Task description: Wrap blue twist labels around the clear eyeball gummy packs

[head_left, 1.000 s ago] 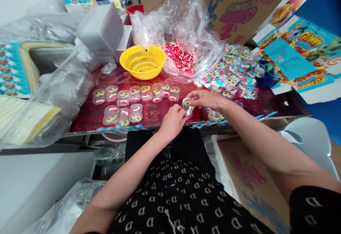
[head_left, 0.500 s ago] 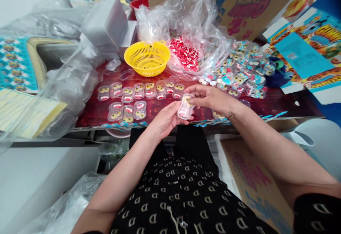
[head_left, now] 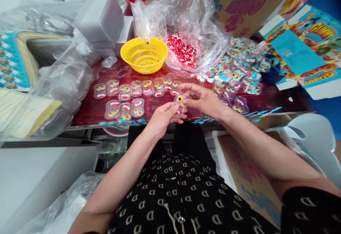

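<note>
My left hand (head_left: 162,118) holds a small clear case (head_left: 180,101) from one side, thumb on top, while my right hand (head_left: 204,101) pinches its upper part between thumb and fingers. The case is above the front edge of the dark red table (head_left: 153,105), with a yellow eye piece showing inside; my fingers hide part of it. To the left lie a long row of filled cases (head_left: 136,88) and three more cases (head_left: 125,111) nearer me. Beyond them sits a yellow basket (head_left: 146,67), just beside a plastic bag (head_left: 183,5) of red and white candies (head_left: 182,51).
</note>
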### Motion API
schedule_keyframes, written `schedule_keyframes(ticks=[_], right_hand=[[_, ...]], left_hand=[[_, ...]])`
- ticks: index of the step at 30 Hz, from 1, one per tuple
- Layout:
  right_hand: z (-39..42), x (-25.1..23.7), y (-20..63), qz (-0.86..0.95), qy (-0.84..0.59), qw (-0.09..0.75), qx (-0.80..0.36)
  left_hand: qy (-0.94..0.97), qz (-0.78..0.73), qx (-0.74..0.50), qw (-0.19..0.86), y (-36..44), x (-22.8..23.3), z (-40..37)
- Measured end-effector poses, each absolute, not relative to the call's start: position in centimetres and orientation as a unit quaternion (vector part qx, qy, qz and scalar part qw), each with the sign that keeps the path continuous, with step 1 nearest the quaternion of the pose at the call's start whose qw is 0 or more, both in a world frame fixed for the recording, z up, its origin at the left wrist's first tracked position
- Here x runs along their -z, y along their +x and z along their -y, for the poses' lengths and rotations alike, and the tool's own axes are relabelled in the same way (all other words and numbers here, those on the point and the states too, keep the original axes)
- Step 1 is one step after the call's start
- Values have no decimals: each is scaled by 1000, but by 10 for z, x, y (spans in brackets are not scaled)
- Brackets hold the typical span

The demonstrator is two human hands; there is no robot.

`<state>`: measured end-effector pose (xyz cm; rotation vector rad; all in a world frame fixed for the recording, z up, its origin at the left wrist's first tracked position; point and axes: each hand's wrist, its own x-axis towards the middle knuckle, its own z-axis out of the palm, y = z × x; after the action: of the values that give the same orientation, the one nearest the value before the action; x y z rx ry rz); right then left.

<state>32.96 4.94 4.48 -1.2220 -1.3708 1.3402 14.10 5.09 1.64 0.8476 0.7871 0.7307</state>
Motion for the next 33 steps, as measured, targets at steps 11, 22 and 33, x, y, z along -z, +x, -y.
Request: schedule_keyframes(ticks=[11, 22, 33], right_hand=[[-25, -45, 359, 674, -560, 313, -366], [14, -15, 372, 837, -540, 44, 79], [41, -70, 363, 636, -625, 358, -276]], left_hand=[[421, -408, -373, 719, 142, -16, -50], [369, -418, -385, 735, 139, -12, -54], [359, -408, -412, 731, 139, -7, -49]])
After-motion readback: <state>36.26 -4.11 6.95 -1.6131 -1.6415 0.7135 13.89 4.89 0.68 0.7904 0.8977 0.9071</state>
